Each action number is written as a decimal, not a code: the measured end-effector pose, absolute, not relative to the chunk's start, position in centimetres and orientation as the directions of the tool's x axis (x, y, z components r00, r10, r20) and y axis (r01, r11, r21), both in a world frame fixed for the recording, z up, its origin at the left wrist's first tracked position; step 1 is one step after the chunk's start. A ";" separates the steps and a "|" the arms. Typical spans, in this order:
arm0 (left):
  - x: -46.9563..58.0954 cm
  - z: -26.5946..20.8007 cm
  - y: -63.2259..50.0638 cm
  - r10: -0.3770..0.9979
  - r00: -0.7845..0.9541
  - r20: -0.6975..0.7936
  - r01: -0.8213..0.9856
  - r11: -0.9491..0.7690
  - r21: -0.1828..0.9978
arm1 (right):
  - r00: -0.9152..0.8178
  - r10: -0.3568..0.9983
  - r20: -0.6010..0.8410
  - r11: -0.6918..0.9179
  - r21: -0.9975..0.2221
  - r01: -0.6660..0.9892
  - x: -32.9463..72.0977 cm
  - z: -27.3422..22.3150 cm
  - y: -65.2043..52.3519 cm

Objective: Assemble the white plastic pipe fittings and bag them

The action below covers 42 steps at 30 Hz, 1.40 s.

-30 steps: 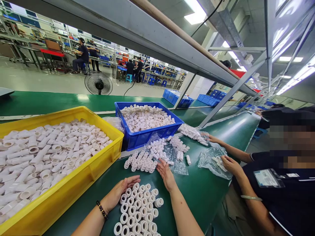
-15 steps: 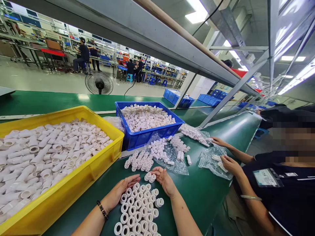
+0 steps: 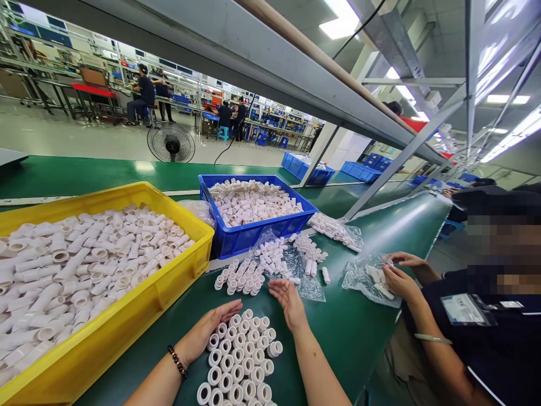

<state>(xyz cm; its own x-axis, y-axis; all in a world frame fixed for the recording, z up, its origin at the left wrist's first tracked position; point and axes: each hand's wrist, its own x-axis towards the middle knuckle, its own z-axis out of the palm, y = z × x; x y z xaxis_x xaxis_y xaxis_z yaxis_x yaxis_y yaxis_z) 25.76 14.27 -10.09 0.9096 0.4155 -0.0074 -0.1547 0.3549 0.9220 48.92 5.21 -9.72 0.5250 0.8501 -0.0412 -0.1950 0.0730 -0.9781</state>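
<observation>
White plastic pipe fittings [image 3: 237, 357] stand on end in a close cluster on the green tabletop. Along the upper left edge of this cluster rests my left hand [image 3: 216, 322], fingers stretched out together and gripping nothing. My right hand [image 3: 289, 304] hovers past the cluster's upper right side, its fingers apart and its palm turned inward, holding no fitting. Just beyond my hands, another group of white fittings [image 3: 240, 276] lies tilted in rows. Some loose fittings [image 3: 270, 256] rest on clear plastic film behind that group.
A yellow crate [image 3: 169, 293] full of fittings stands on the left, and a blue crate [image 3: 262, 225] of them at the back. On the right, a co-worker's hands [image 3: 401, 276] handle a clear bag [image 3: 363, 276] with fittings. A metal frame bar [image 3: 376, 163] slants overhead.
Two fittings beside my right hand now sit at the cluster's top edge. My right hand has drawn away to the upper right. The co-worker's far hand has moved to the nearer bag.
</observation>
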 end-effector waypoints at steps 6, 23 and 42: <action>25.9 -10.6 14.4 0.442 0.897 -0.001 -0.172 0.351 0.921 | 0.447 0.892 -0.069 0.025 -0.979 -0.202 48.6 -10.5 6.4; 26.1 -10.7 14.4 0.454 0.890 0.048 -0.226 0.346 0.910 | 0.090 0.992 -0.093 -0.076 -0.980 -0.182 46.2 -9.6 5.0; 26.0 -10.6 14.4 0.483 0.876 0.010 -0.182 0.310 0.933 | 0.366 0.931 0.006 0.034 -0.997 -0.071 47.3 -10.6 6.4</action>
<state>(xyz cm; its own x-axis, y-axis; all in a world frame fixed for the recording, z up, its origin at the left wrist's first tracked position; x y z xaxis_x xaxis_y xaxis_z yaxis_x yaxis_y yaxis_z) 25.97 14.43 -10.58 0.8757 0.4828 0.0104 -0.1820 0.3100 0.9332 47.28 6.36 -10.57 0.3657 0.9307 0.0058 -0.0707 0.0340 -0.9969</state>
